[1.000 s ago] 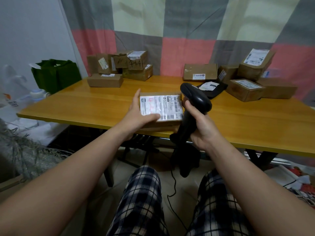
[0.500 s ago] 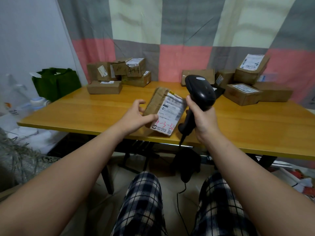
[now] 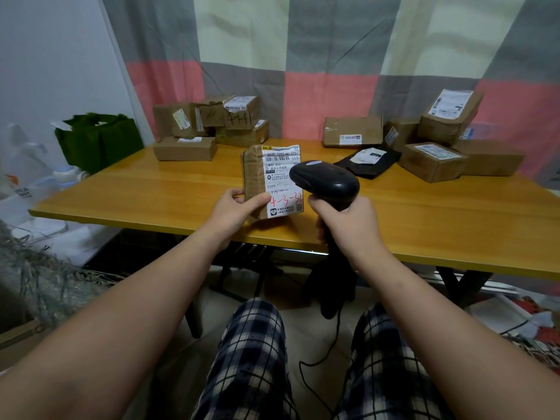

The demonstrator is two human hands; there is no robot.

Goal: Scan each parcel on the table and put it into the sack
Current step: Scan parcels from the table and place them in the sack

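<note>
**A:** Since half a second ago the parcel (image 3: 257,177) has swung from a tilt to upright, its label now square to the person holding it. The scanner (image 3: 325,181) has dropped, and its head now overlaps the label's right side.

**B:** Grip?

**A:** The left hand (image 3: 235,209) pinches the parcel's lower left corner, thumb across the front and fingers curled behind. The right hand (image 3: 348,225) is wrapped tight round the scanner's handle. The parcel stands over the near part of the table (image 3: 151,189); I cannot tell whether its bottom edge touches the wood.

**B:** Materials?

**A:** The parcel is a rectangular brown cardboard block under wrinkled tape. Its white label carries a barcode and red handwritten numerals. The scanner is smooth black plastic with a rounded head. The tabletop is glossy yellow-orange wood.

**B:** Behind?

**A:** Cardboard boxes are stacked far left (image 3: 209,125) and far right (image 3: 433,159), and a flat black mailer bag (image 3: 369,160) lies beside the right group. A green fabric bag (image 3: 97,140) stands off the table's left end.
</note>
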